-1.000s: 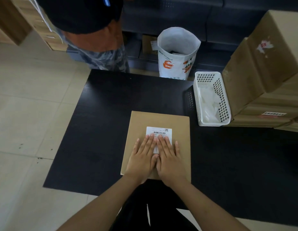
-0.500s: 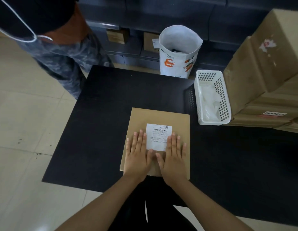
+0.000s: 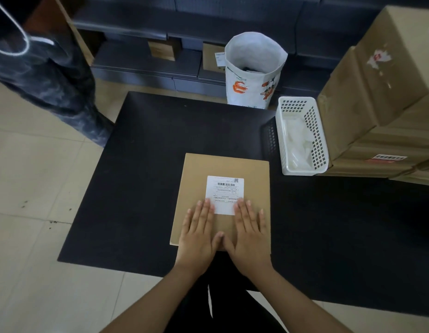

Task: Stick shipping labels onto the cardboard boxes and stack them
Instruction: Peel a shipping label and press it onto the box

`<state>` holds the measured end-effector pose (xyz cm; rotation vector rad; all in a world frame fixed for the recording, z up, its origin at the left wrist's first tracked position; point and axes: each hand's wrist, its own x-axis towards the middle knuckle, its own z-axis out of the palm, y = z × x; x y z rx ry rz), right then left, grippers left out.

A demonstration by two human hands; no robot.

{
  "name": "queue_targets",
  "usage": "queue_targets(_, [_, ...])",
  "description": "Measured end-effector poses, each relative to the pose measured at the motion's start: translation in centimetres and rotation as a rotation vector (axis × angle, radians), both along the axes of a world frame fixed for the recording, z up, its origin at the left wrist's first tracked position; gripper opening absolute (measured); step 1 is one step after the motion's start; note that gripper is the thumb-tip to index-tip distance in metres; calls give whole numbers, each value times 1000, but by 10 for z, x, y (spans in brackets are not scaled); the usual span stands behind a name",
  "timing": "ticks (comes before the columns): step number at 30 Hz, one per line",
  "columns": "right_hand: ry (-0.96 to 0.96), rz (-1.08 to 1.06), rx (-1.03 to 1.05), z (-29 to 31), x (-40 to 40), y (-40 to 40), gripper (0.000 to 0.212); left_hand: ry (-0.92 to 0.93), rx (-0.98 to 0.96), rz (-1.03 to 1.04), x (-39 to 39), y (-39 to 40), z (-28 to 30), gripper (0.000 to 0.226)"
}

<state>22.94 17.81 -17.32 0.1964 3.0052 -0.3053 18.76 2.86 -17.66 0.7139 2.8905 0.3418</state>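
Note:
A flat brown cardboard box [image 3: 254, 174] lies on the black table [image 3: 146, 179] in front of me. A white shipping label [image 3: 225, 191] with a barcode is stuck on its top face. My left hand [image 3: 197, 233] lies flat on the box at the label's lower left corner. My right hand [image 3: 250, 233] lies flat at the label's lower right corner. All fingers are straight and spread, and the two thumbs touch near the box's front edge. A stack of large cardboard boxes [image 3: 386, 97] stands at the right.
A white perforated basket [image 3: 301, 137] with white plastic pieces stands between the flat box and the stack. A white paper bag [image 3: 254, 70] with orange prints stands behind the table. Another person [image 3: 40, 75] stands at the far left beside the table. Dark shelving runs along the back.
My hands have slid apart and back toward me, off the middle of the label to its lower corners. The person at the left has moved further left.

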Motion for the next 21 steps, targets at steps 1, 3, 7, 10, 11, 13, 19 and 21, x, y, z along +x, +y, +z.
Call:
queue_targets(1, [-5,-64,-5,1,2,-1,83,-10,9,74,1,1,1,65])
queue_targets(3, [-11,-154,-9,2,3,-3,90,-16,11,164,4,4,2,62])
queue_targets(7, [-13,-229,-20,5,2,-8,94,-6,-1,280,7,11,0,62])
queue_targets(10, [-16,-223,-9,4,1,-9,95,-21,-17,299,7,13,-1,63])
queue_targets(11, [-17,-217,-8,4,1,-9,95,-29,-24,290,7,13,-1,63])
queue_targets(13, [-19,-209,-6,4,2,-8,95,-50,-40,274,6,13,0,64])
queue_targets(19, [25,-217,-120,7,4,-1,85,-47,105,218,-1,-4,9,69])
queue_targets(21, [106,-317,-222,12,3,2,83,-17,186,288,-9,-12,17,69])
